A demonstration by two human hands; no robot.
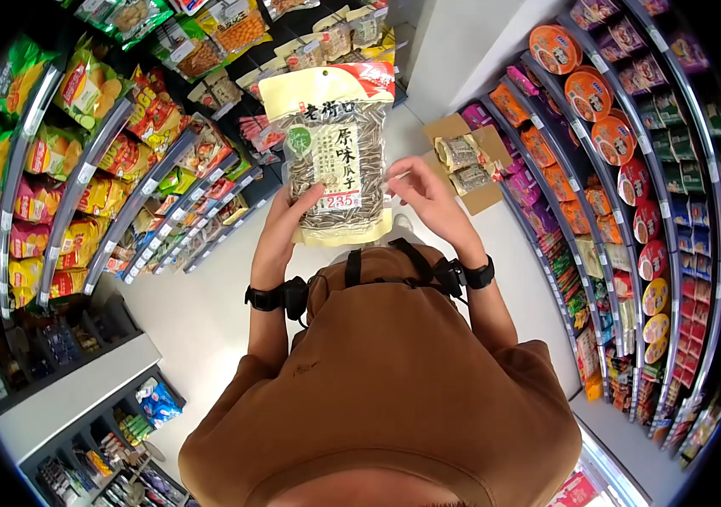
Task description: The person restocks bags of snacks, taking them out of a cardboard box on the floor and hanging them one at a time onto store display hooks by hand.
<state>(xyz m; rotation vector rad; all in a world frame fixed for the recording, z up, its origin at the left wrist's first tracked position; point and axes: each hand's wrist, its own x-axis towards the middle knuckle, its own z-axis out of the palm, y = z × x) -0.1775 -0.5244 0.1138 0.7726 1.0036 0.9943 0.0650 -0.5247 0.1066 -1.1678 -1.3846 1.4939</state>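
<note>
1. Item examined: a seed bag with a cream and red top, at 12 o'clock, held upright in mid-air ahead of the body, printed face towards the wearer
2. Left hand, at 10 o'clock: grasping the bag low on its left edge, thumb across the front, remaining fingers hidden behind
3. Right hand, at 2 o'clock: fingers loosely bent just beside the bag's right edge; whether the fingertips touch it cannot be told
4. Hazard, as judged: support appears to come mainly from the left hand, low and to one side; should that thumb slacken, the loose contents could swing the top over and the bag could slip to the floor
5. Lesser hazard, as judged: a hard squeeze near the bottom could crease the film or strain a seam
6. Surface: pale, smooth-looking floor, visible at 8 and 4 o'clock; no table beneath the bag
7. Room: shop aisle; snack shelves from 9 to 11 o'clock, a white pillar at 1, an open carton of packets at 2, noodle shelves around 2 to 4, a low counter at 8
</note>
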